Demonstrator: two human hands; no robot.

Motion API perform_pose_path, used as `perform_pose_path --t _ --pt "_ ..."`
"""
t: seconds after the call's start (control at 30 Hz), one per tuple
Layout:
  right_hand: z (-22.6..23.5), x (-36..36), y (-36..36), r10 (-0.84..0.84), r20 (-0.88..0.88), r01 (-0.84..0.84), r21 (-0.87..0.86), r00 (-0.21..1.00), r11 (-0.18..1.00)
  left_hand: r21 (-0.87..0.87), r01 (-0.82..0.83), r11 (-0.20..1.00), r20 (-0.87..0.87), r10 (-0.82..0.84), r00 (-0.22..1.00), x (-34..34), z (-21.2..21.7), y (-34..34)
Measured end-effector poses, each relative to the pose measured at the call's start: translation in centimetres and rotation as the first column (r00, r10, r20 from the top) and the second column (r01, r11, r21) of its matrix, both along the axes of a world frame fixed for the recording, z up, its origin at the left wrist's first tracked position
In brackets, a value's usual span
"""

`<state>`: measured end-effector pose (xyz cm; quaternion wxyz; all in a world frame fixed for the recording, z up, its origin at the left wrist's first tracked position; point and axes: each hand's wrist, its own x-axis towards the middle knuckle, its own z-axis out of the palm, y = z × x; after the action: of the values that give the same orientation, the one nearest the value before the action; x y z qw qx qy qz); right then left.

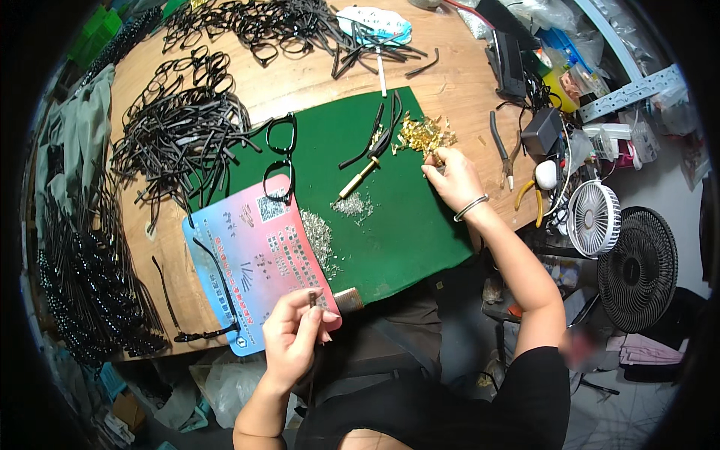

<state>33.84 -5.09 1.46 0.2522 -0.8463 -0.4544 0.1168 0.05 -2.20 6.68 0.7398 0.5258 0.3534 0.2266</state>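
My left hand (294, 334) is closed, pinching a dark eyeglass temple whose end (313, 299) sticks up between thumb and fingers; its strip hangs below the hand. My right hand (456, 180) is at the near edge of a pile of gold-coloured metal pieces (420, 133), thumb and fingertips pinched on a small gold piece. On the green mat (405, 232) lies a brass-handled screwdriver (356, 180), next to loose black temples (363, 136). Two heaps of tiny silver screws (318, 238) lie nearer to me. A black glasses frame (280, 154) rests at the mat's left.
A blue and pink printed sheet (225, 270) carries a temple and small parts. Black glasses frames (187, 135) and temples are heaped at the left and back. Pliers (504, 150) and yellow-handled cutters (529, 201) lie at the right, beside a white fan (593, 217).
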Motion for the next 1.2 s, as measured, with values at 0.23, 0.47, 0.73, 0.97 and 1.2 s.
perform_pose_path --t 0.23,0.47,0.73,0.97,1.2 --pt "8.0 -11.4 -3.3 0.28 -0.621 -0.215 0.179 0.732 0.96 -0.255 0.11 0.961 0.015 -0.11 0.994 1.6 -0.6 -1.7" --pt "4.9 -15.3 -2.7 0.403 -0.631 -0.25 0.32 0.663 0.914 -0.285 0.052 0.957 0.061 -0.036 0.997 1.7 -0.8 -2.1" --pt "4.1 -16.4 -2.9 0.478 -0.434 -0.277 0.448 0.764 0.85 -0.343 -0.001 0.939 0.129 0.048 0.991 1.5 -1.8 -2.4" --pt "4.4 -12.9 -1.1 0.022 -0.997 -0.354 -0.006 0.075 0.935 -0.202 0.111 0.973 0.085 -0.095 0.992 1.4 -2.2 -1.3" --pt "2.1 -12.5 -2.4 0.295 -0.891 -0.492 0.097 0.344 0.865 -0.086 0.234 0.968 -0.02 -0.236 0.971 1.4 -2.1 -1.6"
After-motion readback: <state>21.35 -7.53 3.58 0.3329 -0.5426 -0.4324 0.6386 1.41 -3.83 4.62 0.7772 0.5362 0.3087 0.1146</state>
